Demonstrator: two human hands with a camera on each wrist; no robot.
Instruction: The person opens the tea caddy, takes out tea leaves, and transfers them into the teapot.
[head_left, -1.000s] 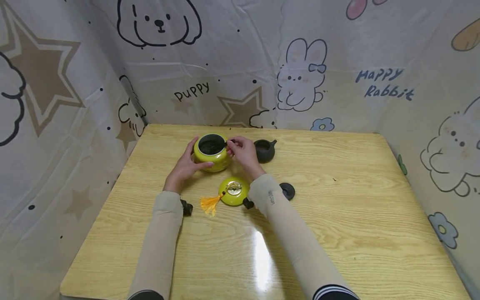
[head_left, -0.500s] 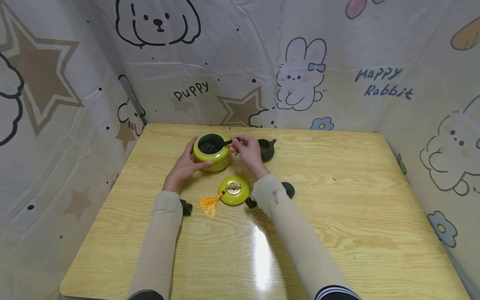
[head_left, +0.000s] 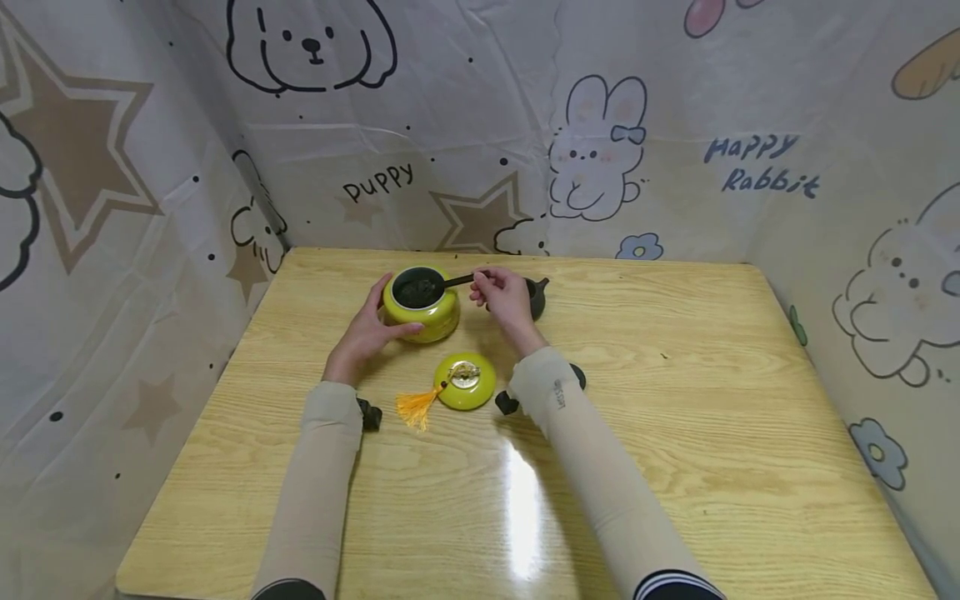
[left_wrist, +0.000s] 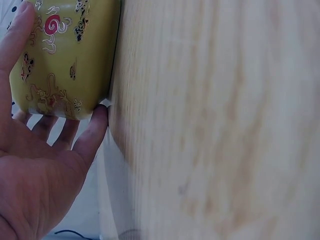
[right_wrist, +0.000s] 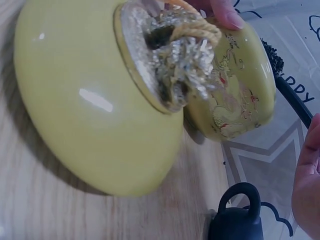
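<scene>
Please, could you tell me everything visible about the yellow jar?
The round, glossy yellow jar looks ceramic, with a pale rim, dark inside and gold, red and black ornament. It is lidless, mouth upward, perhaps slightly tilted, on the pale wooden table near its far edge. The person's left hand grips its side. A slim black scoop reaches over its mouth; whether they touch is unclear.

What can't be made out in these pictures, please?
Head view: part of the black teapot, behind the right grip.
Head view: part of the dark disc, behind the right sleeve.
Left wrist view: one side of the yellow jar, cut by the top edge.
Head view: jar's fill level, too dark.
</scene>
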